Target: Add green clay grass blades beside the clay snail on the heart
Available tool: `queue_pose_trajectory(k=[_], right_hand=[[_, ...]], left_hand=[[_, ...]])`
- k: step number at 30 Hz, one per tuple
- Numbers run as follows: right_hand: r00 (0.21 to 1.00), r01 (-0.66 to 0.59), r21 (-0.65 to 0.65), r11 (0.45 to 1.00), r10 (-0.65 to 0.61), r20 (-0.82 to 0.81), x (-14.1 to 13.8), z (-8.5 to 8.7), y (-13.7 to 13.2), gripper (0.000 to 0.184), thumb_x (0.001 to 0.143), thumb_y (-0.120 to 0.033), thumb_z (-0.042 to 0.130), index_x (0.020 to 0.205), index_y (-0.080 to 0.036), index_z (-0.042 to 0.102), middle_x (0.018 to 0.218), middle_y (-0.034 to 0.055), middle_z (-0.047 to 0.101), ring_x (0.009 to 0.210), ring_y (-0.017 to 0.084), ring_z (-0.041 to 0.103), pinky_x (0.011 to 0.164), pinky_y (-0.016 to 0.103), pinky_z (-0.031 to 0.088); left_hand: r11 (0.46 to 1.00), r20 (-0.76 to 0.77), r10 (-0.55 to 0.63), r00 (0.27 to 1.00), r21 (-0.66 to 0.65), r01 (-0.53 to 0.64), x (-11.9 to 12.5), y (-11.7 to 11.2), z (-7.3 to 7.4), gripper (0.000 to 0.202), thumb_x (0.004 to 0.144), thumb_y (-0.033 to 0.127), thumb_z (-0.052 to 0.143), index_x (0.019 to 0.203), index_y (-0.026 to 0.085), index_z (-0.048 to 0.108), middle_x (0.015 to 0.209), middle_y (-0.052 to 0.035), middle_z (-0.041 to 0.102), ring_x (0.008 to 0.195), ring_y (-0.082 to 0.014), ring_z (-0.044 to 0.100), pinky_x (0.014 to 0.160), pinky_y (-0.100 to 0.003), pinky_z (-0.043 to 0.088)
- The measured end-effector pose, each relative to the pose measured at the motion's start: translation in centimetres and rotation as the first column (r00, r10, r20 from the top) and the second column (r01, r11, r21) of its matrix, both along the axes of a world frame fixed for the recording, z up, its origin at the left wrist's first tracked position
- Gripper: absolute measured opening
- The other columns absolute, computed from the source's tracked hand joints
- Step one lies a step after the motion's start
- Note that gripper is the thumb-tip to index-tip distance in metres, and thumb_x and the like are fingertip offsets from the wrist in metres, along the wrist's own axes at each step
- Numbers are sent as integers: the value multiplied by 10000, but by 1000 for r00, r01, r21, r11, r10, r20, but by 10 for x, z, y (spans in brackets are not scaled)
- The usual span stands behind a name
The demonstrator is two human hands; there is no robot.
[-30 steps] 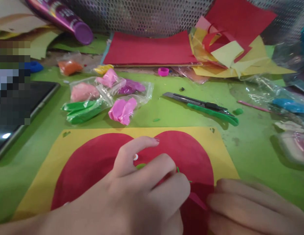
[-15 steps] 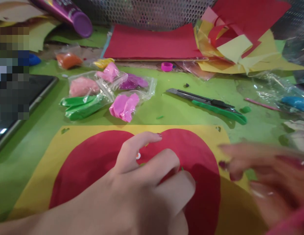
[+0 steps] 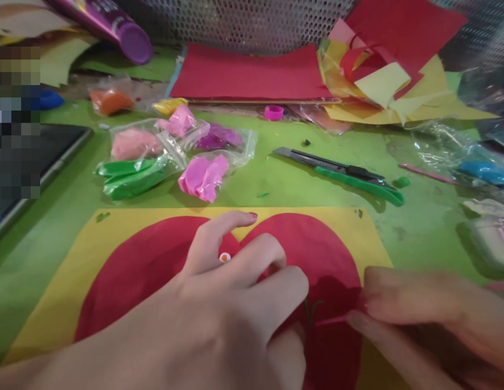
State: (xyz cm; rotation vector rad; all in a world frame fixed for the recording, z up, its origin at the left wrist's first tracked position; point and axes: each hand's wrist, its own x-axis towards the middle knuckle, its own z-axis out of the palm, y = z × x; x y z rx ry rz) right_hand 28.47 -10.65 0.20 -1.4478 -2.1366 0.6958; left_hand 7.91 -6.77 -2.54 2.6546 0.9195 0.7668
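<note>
Across the red heart (image 3: 133, 271), the left hand (image 3: 231, 309) is arching with bent fingers, its tips mostly hidden, so I cannot tell whether it is gripping anything; near the heart's right edge, the right hand (image 3: 434, 303) is pinching a thin pink stick (image 3: 331, 321) that is pointing at small green strands (image 3: 311, 314), while the heart is lying on a yellow sheet (image 3: 60, 309), nearer than the cutter (image 3: 349, 181)

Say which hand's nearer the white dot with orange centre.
Left. The left hand is close beside the white dot, curled partly around it; the right hand is farther right, at the right edge of the red heart.
</note>
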Motion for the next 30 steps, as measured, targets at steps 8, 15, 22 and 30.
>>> queue_pose_trajectory(k=[8, 15, 22, 30], right_hand=[[994, -26, 2, 1000, 26, -109, 0, -3, 11, 101, 913, -197, 529, 864, -282, 510, 680, -66, 661, 503, 121, 626, 273, 198, 320], [992, -16, -23, 1000, 13, -127, 1, -5, 11, 108, 914, -212, 510, 828, -277, 521, 666, -71, 665, 489, 116, 625, 261, 196, 312], [994, -6, -14, 1000, 4, -113, -1, -3, 9, 97, 918, -196, 532, 875, -282, 516, 738, -63, 674, 572, 128, 654, 316, 183, 354], [991, -10, -7, 1000, 9, -135, 0, -6, 9, 80, 917, -226, 516, 877, -294, 526, 691, -77, 661, 518, 108, 634, 284, 162, 324]], left_hand=[[990, -102, -122, 987, 58, 128, -7, 3, 3, 297, 770, 239, 694, 596, 221, 454, 710, 70, 503, 743, -164, 382, 1102, -371, -3], [996, -62, -61, 996, 67, 65, -4, 3, 1, 347, 782, 268, 678, 550, 216, 425, 691, 62, 508, 765, -172, 392, 1127, -359, -19], [997, -76, -32, 997, 70, 37, -7, 0, -1, 307, 681, 290, 778, 639, 229, 480, 717, 84, 531, 765, -149, 453, 1138, -346, 41], [997, -41, 47, 998, 61, -44, -4, -4, -2, 195, 853, 227, 532, 658, 231, 547, 707, 49, 555, 759, -158, 486, 1121, -360, 116]])
